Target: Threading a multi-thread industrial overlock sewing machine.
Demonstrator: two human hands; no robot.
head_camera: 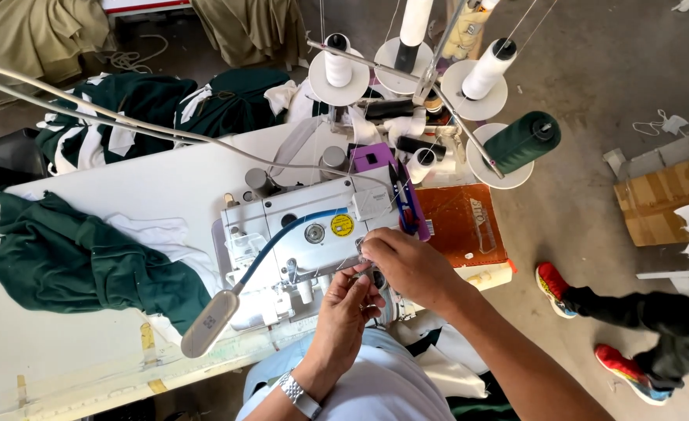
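Observation:
A white overlock sewing machine stands on a white table. My right hand rests against the machine's right front side, fingers pinched as if on a fine thread, though the thread itself is too thin to make out. My left hand, with a metal watch on its wrist, is just below it, fingertips together near the same spot. A thread stand above carries white cones and a dark green cone. A grey lamp head on a flexible arm hangs in front of the machine.
Dark green and white garments lie on the table to the left; more are piled behind. An orange-brown board sits to the machine's right. Another person's legs with red shoes stand on the concrete floor at right, near cardboard.

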